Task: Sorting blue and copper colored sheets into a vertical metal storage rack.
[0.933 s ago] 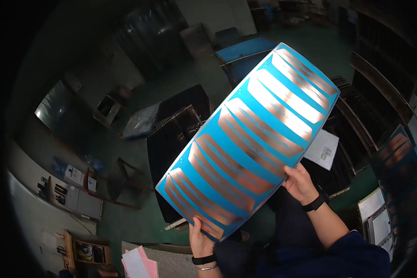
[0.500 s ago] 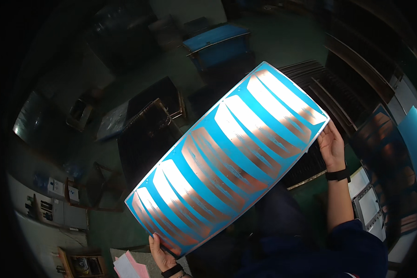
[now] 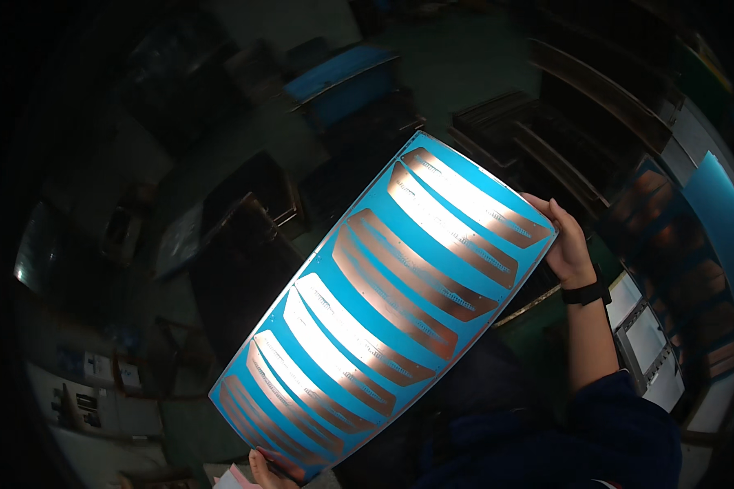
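Note:
A large circuit board panel [image 3: 359, 273], blue with shiny copper bands, is held up slantwise before me, and bright glare lies across its bands. At its far right corner my right hand [image 3: 569, 248] is closed on the edge, with fingers reaching over the short side. A black band circles that wrist. My left hand [image 3: 269, 473] grips the near left end, its thumb at the edge; most of this hand is cut off by the picture's lower rim. The fingers beneath the panel are hidden.
Dark racks [image 3: 563, 155] stand beyond the panel at the right. Similar blue and copper panels [image 3: 669, 253] and a blue sheet [image 3: 718, 220] are at the far right. A blue-topped bench [image 3: 342, 81] stands at the back, and white boxes [image 3: 98, 367] are at the left.
The panel has tilted more upright and its lower end has come down, along with my left hand. The glare has shifted across its copper bands. The surroundings have slid left in view.

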`<state>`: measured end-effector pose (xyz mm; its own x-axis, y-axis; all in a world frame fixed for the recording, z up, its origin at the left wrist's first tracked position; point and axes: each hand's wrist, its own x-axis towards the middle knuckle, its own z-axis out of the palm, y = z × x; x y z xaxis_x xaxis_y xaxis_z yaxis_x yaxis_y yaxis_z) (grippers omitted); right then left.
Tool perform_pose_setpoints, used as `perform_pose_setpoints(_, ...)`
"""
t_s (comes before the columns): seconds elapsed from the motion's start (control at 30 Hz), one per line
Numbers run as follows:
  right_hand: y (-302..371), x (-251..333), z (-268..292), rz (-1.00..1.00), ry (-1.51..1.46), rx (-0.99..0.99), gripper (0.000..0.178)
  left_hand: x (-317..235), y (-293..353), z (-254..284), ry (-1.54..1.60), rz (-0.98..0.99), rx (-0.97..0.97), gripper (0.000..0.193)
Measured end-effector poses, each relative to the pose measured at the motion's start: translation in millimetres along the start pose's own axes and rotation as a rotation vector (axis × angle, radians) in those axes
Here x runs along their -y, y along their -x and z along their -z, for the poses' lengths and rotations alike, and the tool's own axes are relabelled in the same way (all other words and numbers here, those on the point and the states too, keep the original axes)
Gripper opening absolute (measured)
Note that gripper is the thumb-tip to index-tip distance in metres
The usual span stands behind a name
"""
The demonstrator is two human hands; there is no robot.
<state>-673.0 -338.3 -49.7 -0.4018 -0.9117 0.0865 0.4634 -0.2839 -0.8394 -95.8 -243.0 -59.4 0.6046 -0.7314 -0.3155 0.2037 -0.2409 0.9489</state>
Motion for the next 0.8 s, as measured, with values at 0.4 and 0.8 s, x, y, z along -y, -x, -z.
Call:
perform_pose_setpoints(0.4, -49, -7, 31, 0.021, 0.129, 0.05, 0.025, -17, -5, 3, 0.299, -0.637, 0.304, 0.018)
perform_pose_setpoints(0.8, -48, -75, 83, 0.151, -0.069, 0.088, 0.04, -10, 44, -69, 0.353, -0.23, 0.334, 0.049)
